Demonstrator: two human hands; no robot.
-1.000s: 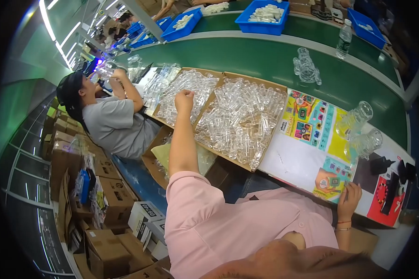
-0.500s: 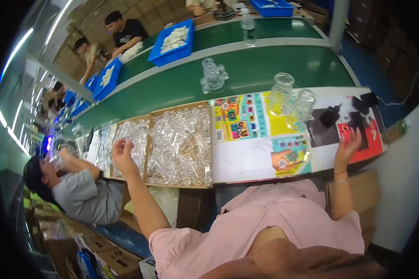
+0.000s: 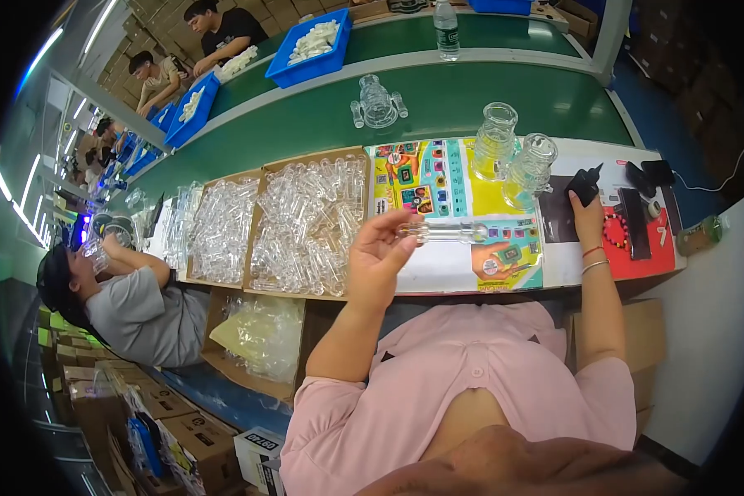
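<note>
Above the white work surface [image 3: 438,277], my left hand [image 3: 376,258] pinches a clear tube [image 3: 455,232] with a rounded end pointing right. My right hand [image 3: 588,221] has its fingers round a small black bottle [image 3: 585,187] with a thin pointed nozzle. Two clear bottle-shaped vessels [image 3: 493,142] stand just beyond, between my hands. To the left of my left hand, a shallow cardboard box [image 3: 366,186] is heaped with clear tubes [image 3: 310,227]; a second heap of tubes [image 3: 221,227] lies left of it.
On the green belt [image 3: 446,103] sits a clear vessel with side tubes [image 3: 378,103]. Farther back stand a water bottle [image 3: 446,33] and blue trays [image 3: 339,51] of white parts. A phone [image 3: 636,223] and beads [image 3: 615,231] lie at right. A co-worker in grey [image 3: 145,318] sits at left.
My left hand has come right from the boxes and now holds a clear tube. My right hand has moved left and closed on the black bottle. The view has shifted slightly.
</note>
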